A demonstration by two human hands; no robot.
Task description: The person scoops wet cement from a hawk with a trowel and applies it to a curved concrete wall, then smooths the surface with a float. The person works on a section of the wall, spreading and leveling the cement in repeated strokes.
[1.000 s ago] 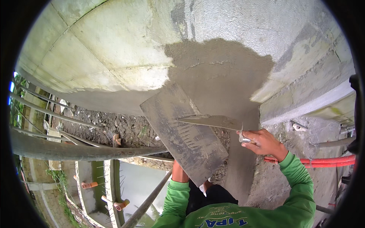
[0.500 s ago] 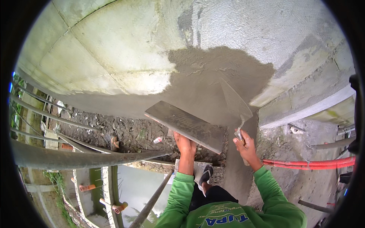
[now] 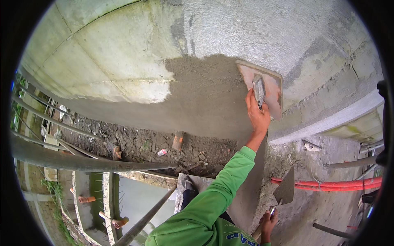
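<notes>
My left hand (image 3: 257, 114) is wrapped round the handle of a rectangular plastering float (image 3: 272, 95). The float's pinkish back faces me, and its other face lies against the wall (image 3: 230, 24) at the right edge of a patch of wet grey mortar (image 3: 205, 88). Lower right, close to my body, my right hand (image 3: 269, 221) grips a pointed trowel (image 3: 286, 189) by its handle. The trowel's blade points up and away from me, off the wall, with a grey film over it.
A thick metal pole (image 3: 82, 161) crosses the left side, and another pole (image 3: 143, 219) slants near my body. Rubble (image 3: 135, 141) lies along the wall's foot. Red pipes (image 3: 332, 185) run at right; a concrete ledge (image 3: 324, 119) juts from the wall above them.
My left hand has swung the float up and right onto the wall, turning its back toward me. My right hand has drawn the trowel off the wall, down toward my body.
</notes>
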